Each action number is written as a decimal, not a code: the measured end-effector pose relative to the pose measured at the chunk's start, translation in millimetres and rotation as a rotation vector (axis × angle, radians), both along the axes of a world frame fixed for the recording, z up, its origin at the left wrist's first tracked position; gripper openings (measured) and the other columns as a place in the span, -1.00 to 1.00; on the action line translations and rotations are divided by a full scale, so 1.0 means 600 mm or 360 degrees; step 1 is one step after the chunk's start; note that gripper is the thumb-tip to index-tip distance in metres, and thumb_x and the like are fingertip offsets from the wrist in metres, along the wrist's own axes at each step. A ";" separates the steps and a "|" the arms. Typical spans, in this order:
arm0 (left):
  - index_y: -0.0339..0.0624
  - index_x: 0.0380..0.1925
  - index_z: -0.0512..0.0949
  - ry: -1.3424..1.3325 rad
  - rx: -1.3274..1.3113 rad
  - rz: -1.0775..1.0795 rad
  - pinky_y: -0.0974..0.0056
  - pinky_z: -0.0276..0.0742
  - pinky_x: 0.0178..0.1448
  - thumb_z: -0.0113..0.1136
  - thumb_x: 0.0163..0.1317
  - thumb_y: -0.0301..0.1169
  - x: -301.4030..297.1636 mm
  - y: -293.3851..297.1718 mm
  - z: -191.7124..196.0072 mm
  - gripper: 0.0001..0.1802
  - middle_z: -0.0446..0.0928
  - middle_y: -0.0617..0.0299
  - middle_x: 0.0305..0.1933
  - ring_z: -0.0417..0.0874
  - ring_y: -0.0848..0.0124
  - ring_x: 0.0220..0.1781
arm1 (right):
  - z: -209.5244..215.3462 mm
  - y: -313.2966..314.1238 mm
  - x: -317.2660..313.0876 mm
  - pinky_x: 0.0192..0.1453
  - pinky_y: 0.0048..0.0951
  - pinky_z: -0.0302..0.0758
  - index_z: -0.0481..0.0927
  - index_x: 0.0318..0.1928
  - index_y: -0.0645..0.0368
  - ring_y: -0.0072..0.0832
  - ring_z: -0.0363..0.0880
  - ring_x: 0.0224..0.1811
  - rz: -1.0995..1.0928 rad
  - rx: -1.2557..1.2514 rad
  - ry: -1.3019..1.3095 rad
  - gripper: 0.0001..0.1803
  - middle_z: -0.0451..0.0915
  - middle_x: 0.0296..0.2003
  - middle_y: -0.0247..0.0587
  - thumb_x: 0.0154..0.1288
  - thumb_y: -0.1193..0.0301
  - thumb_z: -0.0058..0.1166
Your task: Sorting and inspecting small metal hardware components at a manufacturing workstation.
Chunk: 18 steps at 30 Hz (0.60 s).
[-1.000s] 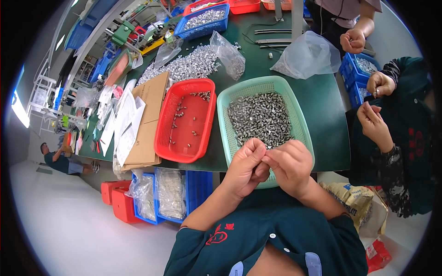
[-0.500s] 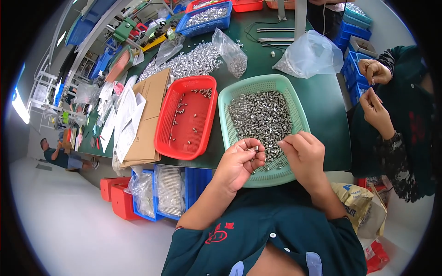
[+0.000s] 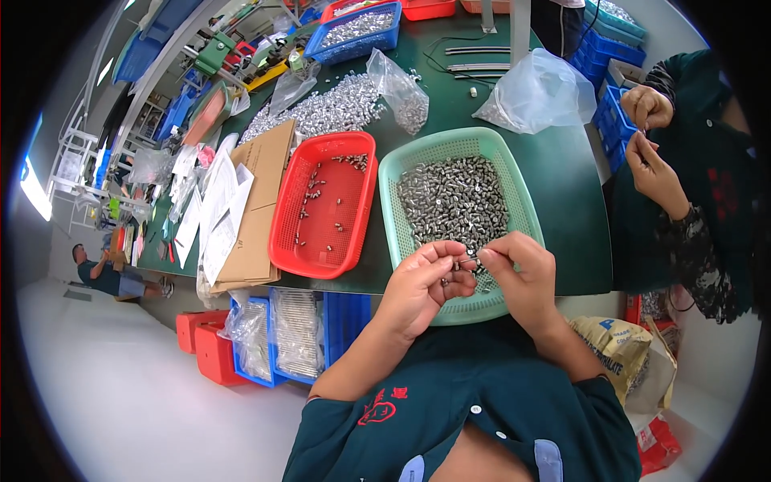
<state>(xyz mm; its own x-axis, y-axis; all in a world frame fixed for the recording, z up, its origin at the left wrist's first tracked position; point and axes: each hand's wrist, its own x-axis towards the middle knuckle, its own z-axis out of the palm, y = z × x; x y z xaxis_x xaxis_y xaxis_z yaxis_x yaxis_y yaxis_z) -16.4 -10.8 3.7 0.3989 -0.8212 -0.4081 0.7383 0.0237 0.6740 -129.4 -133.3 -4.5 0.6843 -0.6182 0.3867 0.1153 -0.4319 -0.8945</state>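
Note:
A pale green perforated basket [image 3: 390,201] in front of me holds a heap of small silvery metal cylinders [image 3: 454,197]. Above its near end, my left hand [image 3: 424,287] is closed with its palm partly turned up. Small metal parts show between its thumb and curled fingers. My right hand [image 3: 526,277] pinches something thin right beside the left fingertips; its kind is too small to tell. To the left, a red basket [image 3: 325,217] has several loose metal parts scattered over its bottom.
Left of the red basket lie cardboard [image 3: 261,209] and papers [image 3: 221,201]. Farther back are a pile of shiny parts [image 3: 321,108], clear bags [image 3: 538,96] and a blue basket [image 3: 393,36]. At the right, a co-worker's hands [image 3: 654,153] are held together near blue crates [image 3: 614,120].
My right hand has moved left, its fingertips now meeting the parts at my left hand. The co-worker's two hands have come closer together.

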 end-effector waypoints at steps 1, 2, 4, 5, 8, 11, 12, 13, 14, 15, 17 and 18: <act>-0.30 -0.11 0.39 0.0024 0.0079 0.0046 0.37 0.52 -0.36 0.02 0.27 -0.48 -0.003 -0.003 0.005 -0.79 0.53 0.12 -0.29 0.56 0.41 -0.44 | -0.001 -0.001 0.001 -0.42 -0.54 0.34 0.52 -0.44 0.30 -0.54 0.42 -0.52 0.0005 0.0023 0.0001 -0.93 0.47 -0.56 -0.26 0.11 0.57 0.14; -0.30 -0.11 0.39 0.0023 0.0079 0.0048 0.37 0.52 -0.36 0.02 0.27 -0.48 -0.003 -0.001 0.004 -0.79 0.53 0.12 -0.29 0.56 0.41 -0.44 | 0.000 -0.001 0.002 -0.41 -0.54 0.34 0.52 -0.44 0.30 -0.55 0.42 -0.51 0.0013 0.0045 -0.0002 -0.93 0.47 -0.55 -0.26 0.11 0.57 0.14; -0.30 -0.09 0.39 -0.0139 0.0050 0.0037 0.39 0.52 -0.37 -0.01 0.30 -0.45 -0.002 0.004 -0.001 -0.78 0.54 0.08 -0.28 0.57 0.38 -0.45 | 0.000 -0.002 0.001 -0.41 -0.55 0.34 0.52 -0.44 0.30 -0.57 0.41 -0.51 0.0020 0.0093 -0.0007 -0.93 0.47 -0.55 -0.27 0.12 0.57 0.14; -0.30 -0.09 0.39 -0.0138 0.0052 0.0038 0.39 0.52 -0.37 -0.01 0.30 -0.45 0.001 0.007 -0.005 -0.78 0.54 0.08 -0.28 0.57 0.38 -0.45 | -0.001 -0.003 0.002 -0.41 -0.56 0.33 0.52 -0.43 0.30 -0.59 0.41 -0.50 0.0025 0.0142 -0.0009 -0.93 0.47 -0.55 -0.28 0.13 0.57 0.13; -0.28 -0.12 0.39 -0.0120 -0.0087 -0.0068 0.39 0.52 -0.41 -0.04 0.32 -0.43 0.007 0.012 -0.011 -0.81 0.54 0.09 -0.30 0.58 0.39 -0.45 | -0.008 -0.005 0.008 -0.49 -0.57 0.28 0.53 -0.46 0.30 -0.63 0.35 -0.55 0.0054 0.0246 -0.0048 -0.90 0.44 -0.58 -0.31 0.16 0.55 0.15; -0.24 -0.17 0.40 0.0001 -0.0165 -0.0070 0.44 0.36 -0.57 -0.05 0.34 -0.39 0.007 0.013 -0.012 -0.83 0.52 0.14 -0.39 0.48 0.48 -0.57 | -0.014 -0.004 0.010 -0.48 -0.57 0.28 0.53 -0.45 0.30 -0.63 0.35 -0.54 0.0109 0.0354 -0.0059 -0.91 0.44 -0.57 -0.31 0.16 0.55 0.15; -0.20 -0.19 0.41 0.0056 -0.0146 -0.0066 0.48 0.24 -0.62 -0.05 0.35 -0.36 0.005 0.011 -0.013 -0.84 0.50 0.17 -0.41 0.39 0.53 -0.62 | -0.016 -0.004 0.011 -0.48 -0.57 0.28 0.53 -0.45 0.30 -0.63 0.35 -0.54 0.0109 0.0352 -0.0060 -0.91 0.44 -0.57 -0.31 0.16 0.55 0.15; -0.16 -0.21 0.42 0.0111 -0.0127 -0.0061 0.53 0.12 -0.67 -0.05 0.35 -0.33 0.003 0.010 -0.014 -0.84 0.47 0.19 -0.43 0.29 0.58 -0.67 | -0.018 -0.003 0.011 -0.48 -0.57 0.28 0.54 -0.45 0.30 -0.63 0.35 -0.54 0.0118 0.0376 -0.0074 -0.91 0.44 -0.57 -0.31 0.16 0.54 0.15; -0.16 -0.21 0.42 0.0111 -0.0128 -0.0061 0.53 0.12 -0.67 -0.05 0.35 -0.33 0.003 0.010 -0.014 -0.84 0.47 0.19 -0.43 0.29 0.58 -0.67 | -0.019 -0.002 0.011 -0.48 -0.57 0.28 0.54 -0.45 0.30 -0.62 0.35 -0.54 0.0127 0.0401 -0.0088 -0.91 0.44 -0.57 -0.31 0.16 0.54 0.15; -0.15 -0.23 0.43 0.0126 -0.0119 -0.0048 0.54 0.10 -0.67 -0.03 0.35 -0.33 0.002 0.009 -0.014 -0.85 0.47 0.20 -0.44 0.27 0.60 -0.68 | -0.015 0.000 0.010 -0.48 -0.57 0.28 0.54 -0.45 0.30 -0.62 0.35 -0.54 0.0127 0.0400 -0.0088 -0.91 0.44 -0.57 -0.31 0.16 0.54 0.15; -0.14 -0.25 0.43 0.0140 -0.0111 -0.0036 0.55 0.08 -0.67 -0.02 0.34 -0.33 0.002 0.009 -0.015 -0.86 0.46 0.20 -0.45 0.25 0.61 -0.68 | -0.003 0.003 0.008 -0.48 -0.56 0.29 0.54 -0.45 0.30 -0.61 0.36 -0.54 0.0098 0.0216 -0.0104 -0.91 0.44 -0.57 -0.31 0.16 0.54 0.15; -0.14 -0.25 0.44 0.0137 -0.0134 -0.0036 0.56 0.08 -0.66 0.00 0.33 -0.32 0.001 0.009 -0.016 -0.85 0.45 0.21 -0.47 0.25 0.62 -0.68 | -0.003 0.003 0.008 -0.48 -0.56 0.29 0.54 -0.45 0.30 -0.61 0.36 -0.54 0.0097 0.0214 -0.0105 -0.91 0.44 -0.57 -0.31 0.16 0.54 0.15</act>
<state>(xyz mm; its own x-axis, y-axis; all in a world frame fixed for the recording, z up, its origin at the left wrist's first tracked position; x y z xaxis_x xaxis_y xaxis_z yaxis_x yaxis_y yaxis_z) -15.6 -5.5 -5.8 0.3463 -0.8624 -0.3694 0.7942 0.0599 0.6047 -124.8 -131.3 -6.3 0.6979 -0.6257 0.3484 0.1978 -0.2991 -0.9335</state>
